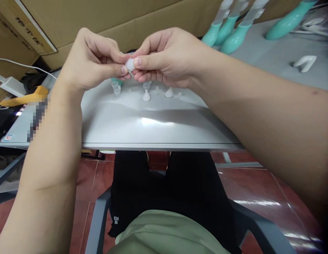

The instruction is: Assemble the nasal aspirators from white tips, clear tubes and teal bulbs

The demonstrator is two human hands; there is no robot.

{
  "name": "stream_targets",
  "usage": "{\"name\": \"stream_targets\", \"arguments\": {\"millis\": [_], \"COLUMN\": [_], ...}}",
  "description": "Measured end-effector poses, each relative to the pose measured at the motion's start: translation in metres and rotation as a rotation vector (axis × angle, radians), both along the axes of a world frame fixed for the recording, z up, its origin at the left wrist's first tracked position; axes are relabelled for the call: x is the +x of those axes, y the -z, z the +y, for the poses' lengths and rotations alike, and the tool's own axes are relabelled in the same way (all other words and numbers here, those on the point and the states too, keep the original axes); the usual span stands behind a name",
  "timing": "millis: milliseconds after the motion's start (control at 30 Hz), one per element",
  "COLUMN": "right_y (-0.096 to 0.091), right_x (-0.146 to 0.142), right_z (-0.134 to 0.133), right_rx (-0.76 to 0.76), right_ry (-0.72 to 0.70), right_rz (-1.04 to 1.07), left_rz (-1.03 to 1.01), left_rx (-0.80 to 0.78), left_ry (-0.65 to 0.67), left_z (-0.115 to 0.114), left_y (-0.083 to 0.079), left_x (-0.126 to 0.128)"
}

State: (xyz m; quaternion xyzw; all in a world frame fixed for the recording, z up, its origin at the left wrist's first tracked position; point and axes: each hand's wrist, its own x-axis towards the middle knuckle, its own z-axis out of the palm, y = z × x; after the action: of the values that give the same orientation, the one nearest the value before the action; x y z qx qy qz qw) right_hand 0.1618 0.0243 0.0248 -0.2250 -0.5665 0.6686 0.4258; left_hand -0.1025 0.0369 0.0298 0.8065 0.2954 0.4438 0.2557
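My left hand [93,60] and my right hand [164,56] meet above the grey table [153,123], both pinching one small white plastic piece [130,64] between thumbs and fingertips. Below the hands, several small translucent white parts lie on the table: a short tube-like piece [116,88], a cone-shaped piece [146,96], another cone [168,92] and a tiny one [179,94]. A bit of teal shows under my left thumb [117,82]; what it belongs to is hidden.
Teal-and-white handled devices [227,31] lie at the back right, with a white Y-shaped part [305,62]. Cardboard boxes [113,17] stand behind the table. A white charger and cable [12,86] and a yellow object [34,95] sit at the left. My legs and chair are below the table edge.
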Motion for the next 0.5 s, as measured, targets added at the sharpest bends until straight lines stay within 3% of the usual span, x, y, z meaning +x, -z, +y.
{"name": "stream_targets", "arguments": {"millis": [167,267,333,400,500], "right_y": [0.002,0.001,0.001,0.001,0.003], "right_x": [-0.001,-0.007,-0.012,-0.017,-0.019], "right_z": [0.001,-0.001,-0.003,-0.004,-0.004], "right_rx": [0.007,0.059,0.099,0.199,0.549], "right_ry": [-0.018,0.031,0.081,0.137,0.252], "right_rz": [0.028,0.019,-0.016,-0.088,-0.302], "left_rz": [-0.007,-0.155,-0.100,-0.057,0.060], "left_rx": [0.011,0.100,0.061,0.085,0.165], "left_ry": [0.023,0.008,0.011,-0.011,-0.084], "left_z": [0.000,0.003,0.000,-0.009,-0.025], "left_y": [0.002,0.006,0.002,-0.009,-0.030], "left_x": [0.002,0.005,0.003,-0.001,-0.013]}}
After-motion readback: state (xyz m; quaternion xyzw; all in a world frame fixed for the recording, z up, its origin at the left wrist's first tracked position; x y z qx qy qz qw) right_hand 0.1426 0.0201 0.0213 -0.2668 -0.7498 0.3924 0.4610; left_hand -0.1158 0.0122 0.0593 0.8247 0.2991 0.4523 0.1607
